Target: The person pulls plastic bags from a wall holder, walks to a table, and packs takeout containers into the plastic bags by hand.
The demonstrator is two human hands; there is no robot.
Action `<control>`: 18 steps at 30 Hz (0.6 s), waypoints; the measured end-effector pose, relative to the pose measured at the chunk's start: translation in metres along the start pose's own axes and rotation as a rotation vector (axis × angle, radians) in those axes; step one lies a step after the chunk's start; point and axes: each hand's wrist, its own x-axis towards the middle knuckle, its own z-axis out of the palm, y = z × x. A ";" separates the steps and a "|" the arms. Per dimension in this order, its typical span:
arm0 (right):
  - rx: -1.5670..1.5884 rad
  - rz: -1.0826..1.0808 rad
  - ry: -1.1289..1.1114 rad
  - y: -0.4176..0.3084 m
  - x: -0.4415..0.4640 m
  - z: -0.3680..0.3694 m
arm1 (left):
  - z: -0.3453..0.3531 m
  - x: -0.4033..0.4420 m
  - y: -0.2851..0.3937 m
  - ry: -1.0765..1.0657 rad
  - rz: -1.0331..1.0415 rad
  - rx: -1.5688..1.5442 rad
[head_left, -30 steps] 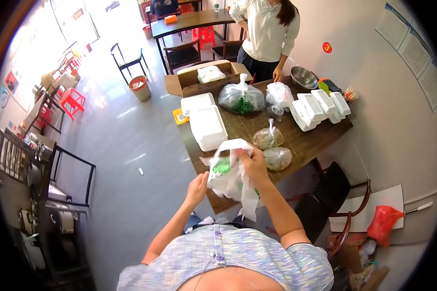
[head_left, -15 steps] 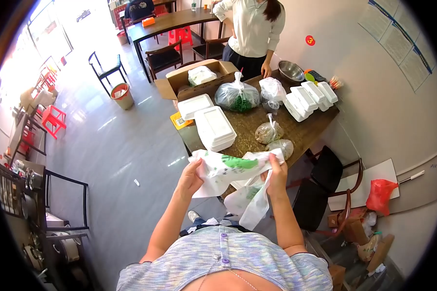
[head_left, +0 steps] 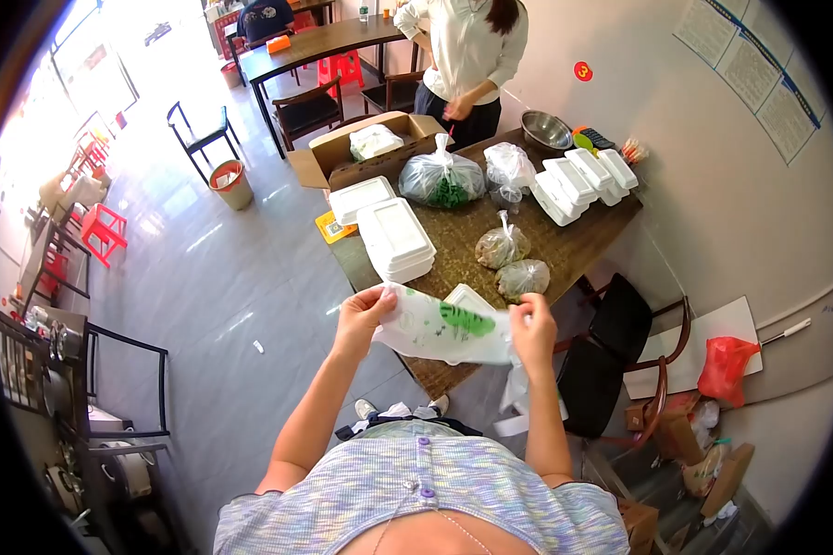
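Note:
A white plastic bag (head_left: 426,326) with green print is stretched in front of me, above the near end of the wooden table (head_left: 458,254). My left hand (head_left: 365,317) pinches one end of it. My right hand (head_left: 534,331) grips the other end with closed fingers, and a loose part of the bag hangs below. Behind the bag a white takeaway box (head_left: 469,297) is partly hidden. Beyond my left hand stands a stack of white takeaway boxes (head_left: 397,236). Two small knotted bags of food (head_left: 503,246) lie just beyond my right hand.
Farther back are a large knotted bag with greens (head_left: 442,178), an open cardboard box (head_left: 342,166), more takeaway boxes (head_left: 565,190) and a metal bowl (head_left: 546,131). A person in white (head_left: 467,55) stands behind the table. Dark chairs (head_left: 611,370) stand at right.
The bag has been pulled flatter and wider, its print turned more toward me; its loose part hangs farther right. The other person's hand has moved from the table to their waist.

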 end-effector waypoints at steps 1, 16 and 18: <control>-0.039 -0.079 -0.068 -0.016 0.000 0.002 | 0.005 0.000 -0.003 -0.018 0.023 0.044; 0.538 0.049 -0.682 -0.057 -0.022 0.054 | 0.031 -0.009 -0.037 -0.065 -0.116 0.172; 0.612 0.082 -0.706 -0.059 -0.020 0.054 | 0.030 -0.007 -0.044 -0.081 -0.184 0.007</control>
